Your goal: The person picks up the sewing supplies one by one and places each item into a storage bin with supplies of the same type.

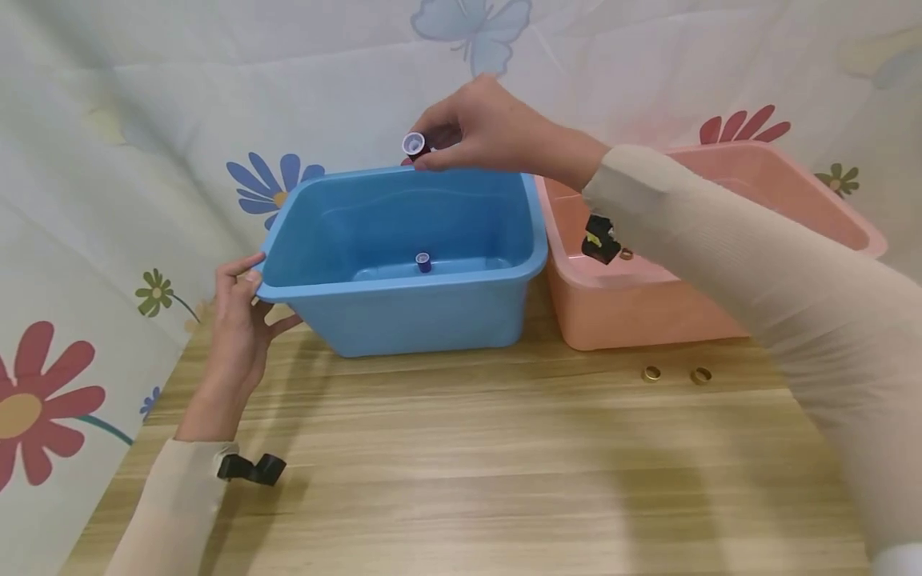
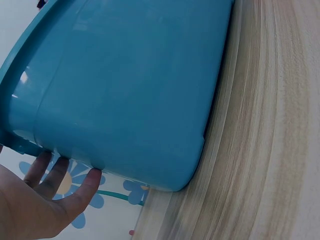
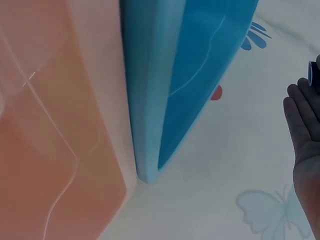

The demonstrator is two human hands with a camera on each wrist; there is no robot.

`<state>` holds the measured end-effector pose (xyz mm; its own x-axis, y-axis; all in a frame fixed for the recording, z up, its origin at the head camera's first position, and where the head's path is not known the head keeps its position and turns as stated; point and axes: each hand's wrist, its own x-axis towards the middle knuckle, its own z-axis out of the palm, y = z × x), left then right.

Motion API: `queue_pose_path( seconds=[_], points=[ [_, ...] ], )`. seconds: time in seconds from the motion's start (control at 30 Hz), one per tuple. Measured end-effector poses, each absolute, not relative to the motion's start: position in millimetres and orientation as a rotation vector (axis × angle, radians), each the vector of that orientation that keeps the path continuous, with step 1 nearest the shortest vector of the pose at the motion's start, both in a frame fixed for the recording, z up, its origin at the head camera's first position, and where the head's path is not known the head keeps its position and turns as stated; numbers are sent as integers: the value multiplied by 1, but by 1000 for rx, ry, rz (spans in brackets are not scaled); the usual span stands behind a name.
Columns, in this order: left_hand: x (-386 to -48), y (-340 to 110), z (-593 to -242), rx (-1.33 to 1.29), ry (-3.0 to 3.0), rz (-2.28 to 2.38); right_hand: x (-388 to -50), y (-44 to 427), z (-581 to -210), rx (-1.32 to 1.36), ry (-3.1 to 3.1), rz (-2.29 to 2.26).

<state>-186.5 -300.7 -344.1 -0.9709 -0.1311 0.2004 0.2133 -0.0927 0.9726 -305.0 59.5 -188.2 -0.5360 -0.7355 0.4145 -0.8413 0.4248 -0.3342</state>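
Right hand (image 1: 497, 128) is pinching a small dark cylinder (image 1: 415, 145), kinda tilted, white hollow-looking end showing, up near the back rim of a blue plastic tub (image 1: 418, 316); left hand (image 1: 241, 328) grips its rim.

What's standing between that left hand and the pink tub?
In the head view, the blue tub, a small cylinder inside it, stands between the left hand and the pink tub.
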Motion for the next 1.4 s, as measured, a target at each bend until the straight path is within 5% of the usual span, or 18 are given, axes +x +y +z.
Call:
queue_pose_path(
  seconds=[1.4],
  points=[
    [-185,-292,-344,-104,-1928,-2168,-326,42,-196,1248,-2718,846]
  ],
)
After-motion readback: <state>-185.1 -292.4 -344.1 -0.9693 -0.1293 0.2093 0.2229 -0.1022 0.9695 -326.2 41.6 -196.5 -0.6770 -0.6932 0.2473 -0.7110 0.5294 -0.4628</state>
